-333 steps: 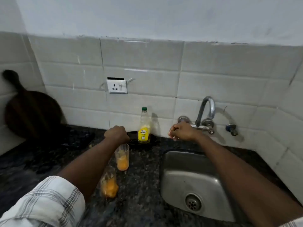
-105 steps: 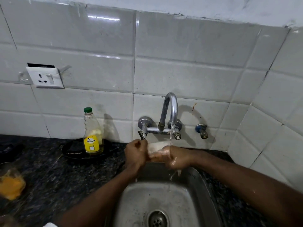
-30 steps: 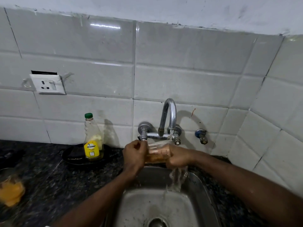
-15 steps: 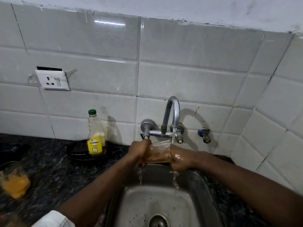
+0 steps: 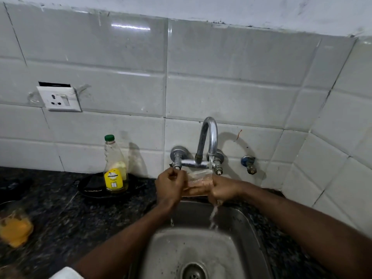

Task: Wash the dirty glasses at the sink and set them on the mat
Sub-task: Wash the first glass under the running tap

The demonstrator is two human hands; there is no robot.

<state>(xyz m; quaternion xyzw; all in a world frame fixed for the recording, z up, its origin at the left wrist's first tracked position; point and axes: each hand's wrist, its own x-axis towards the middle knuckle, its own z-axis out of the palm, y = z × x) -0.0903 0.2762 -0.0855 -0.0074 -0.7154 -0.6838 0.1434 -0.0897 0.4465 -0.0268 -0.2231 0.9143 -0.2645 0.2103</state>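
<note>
Head view: an orange-stained glass (image 5: 15,228) waits on the dark speckled tabletop (image 5: 70,214). Left grip (image 5: 171,188) and right grip (image 5: 223,189) clamp the clear tumbler (image 5: 198,184) under the chrome tap (image 5: 209,141). Since a moment ago, runoff has shifted mostly rightward into the steel sink (image 5: 201,248), so rinsing seems nearly done.
</note>
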